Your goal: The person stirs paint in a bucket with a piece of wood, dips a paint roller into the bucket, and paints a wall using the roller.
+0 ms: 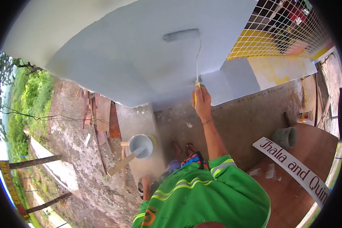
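Note:
My right hand (202,99) is closed around the yellow handle of a paint roller (181,35). The roller's grey-coated sleeve rests against the wall (140,49), which is painted light grey. Its thin wire frame runs down to my grip. At the lower left, near the end of my green sleeve, my left hand (146,185) seems to hang low beside dark straps; its fingers cannot be made out. A bucket of grey paint (140,146) stands on the concrete ledge to the left, with a flat wooden stick (121,163) leaning in it.
A lower wall section (271,72) is partly grey, partly white with yellow smears. White mesh (277,30) fills the upper right. A grey bucket (285,136) and a lettered sign (292,167) are to the right. Wood scraps (102,114) lie left of the ledge (136,121).

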Tool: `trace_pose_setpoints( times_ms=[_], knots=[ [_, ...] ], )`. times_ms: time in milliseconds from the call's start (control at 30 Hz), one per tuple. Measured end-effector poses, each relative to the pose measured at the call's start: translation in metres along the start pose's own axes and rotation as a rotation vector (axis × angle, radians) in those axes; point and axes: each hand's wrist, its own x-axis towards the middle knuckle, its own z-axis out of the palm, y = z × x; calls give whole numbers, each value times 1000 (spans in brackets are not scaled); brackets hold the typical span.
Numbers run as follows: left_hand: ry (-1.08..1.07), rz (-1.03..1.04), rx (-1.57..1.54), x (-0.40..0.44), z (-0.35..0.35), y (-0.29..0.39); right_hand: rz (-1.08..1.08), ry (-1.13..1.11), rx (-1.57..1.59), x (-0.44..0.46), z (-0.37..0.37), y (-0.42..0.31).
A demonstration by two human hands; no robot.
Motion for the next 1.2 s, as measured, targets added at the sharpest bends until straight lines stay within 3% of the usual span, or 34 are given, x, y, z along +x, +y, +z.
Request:
trace_pose_setpoints(
  times_ms=[167,300,333,467,567,800,1000,1100,1200],
  knots=[
    [-52,269,316,51,1,-65,102,44,-106,-42,-30,94],
    [-76,92,121,32,2,-12,196,137,-12,-60,-49,109],
    [-87,-36,22,24,6,6,172,151,-46,-53,-54,105],
    [-108,-114,-119,44,15,27,138,177,-101,-23,-79,77],
    [-78,43,-105,47,16,47,68,132,-52,8,-79,37],
    [-56,94,-157,33,44,81,-35,93,21,46,-90,-55],
    [-138,-32,-186,22,68,49,34,144,-313,12,-143,71],
    [-201,106,40,10,72,26,50,159,-349,-8,-160,135],
    [-356,477,107,8,75,12,186,161,-293,-17,-176,138]
  ],
)
